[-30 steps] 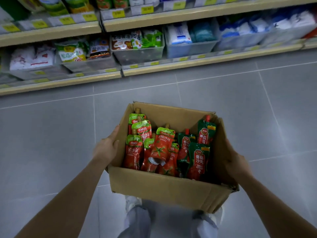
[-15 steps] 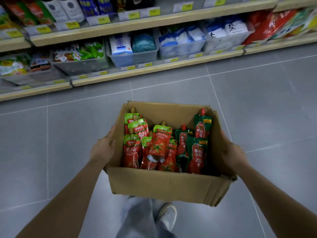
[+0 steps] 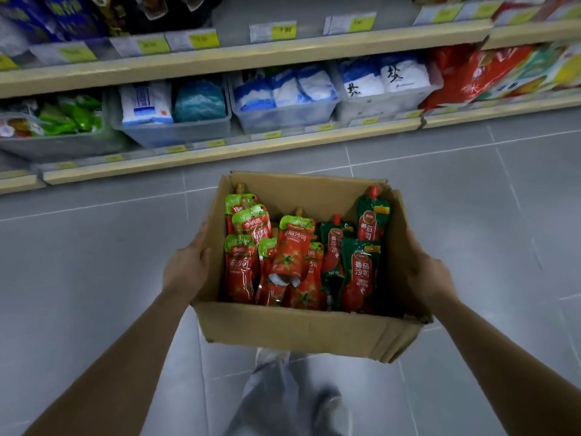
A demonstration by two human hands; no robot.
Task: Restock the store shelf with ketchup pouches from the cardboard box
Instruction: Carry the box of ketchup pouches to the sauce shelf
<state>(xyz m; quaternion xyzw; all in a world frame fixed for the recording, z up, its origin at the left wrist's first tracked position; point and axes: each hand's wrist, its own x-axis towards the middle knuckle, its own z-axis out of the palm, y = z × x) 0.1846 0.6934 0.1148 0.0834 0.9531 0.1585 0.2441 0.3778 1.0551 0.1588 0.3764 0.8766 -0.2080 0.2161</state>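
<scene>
- Cardboard box (image 3: 301,332): open-topped, carried in front of you above the grey tiled floor (image 3: 94,262), clear of any surface; its near right corner looks torn and soft.
- Left hand (image 3: 185,269): flat against the box's left wall, fingers (image 3: 201,240) curled over the top edge (clamped on the box, not on a pouch).
- Right hand (image 3: 427,275): pressed to the right wall in the same way; fingertips hidden behind the cardboard.
- Ketchup pouches (image 3: 292,256): all inside the box, standing or leaning loosely, light-green-topped ones to the left, dark green ones (image 3: 361,272) to the right; none is on a shelf yet.
- Store shelf (image 3: 220,154): ahead and low, with clear bins (image 3: 176,130) of white and blue bags; no ketchup slot is visible from here.
- Risk, grip: you hold the box by side pressure alone, so a relaxed palm or a buckling wall would probably drop it.
- Risk, load: tilting the box while walking would likely slump the pouches against one wall and shift the weight.
- Risk, placement: the shelf labels are blurred, so you could easily stock the wrong bay.
</scene>
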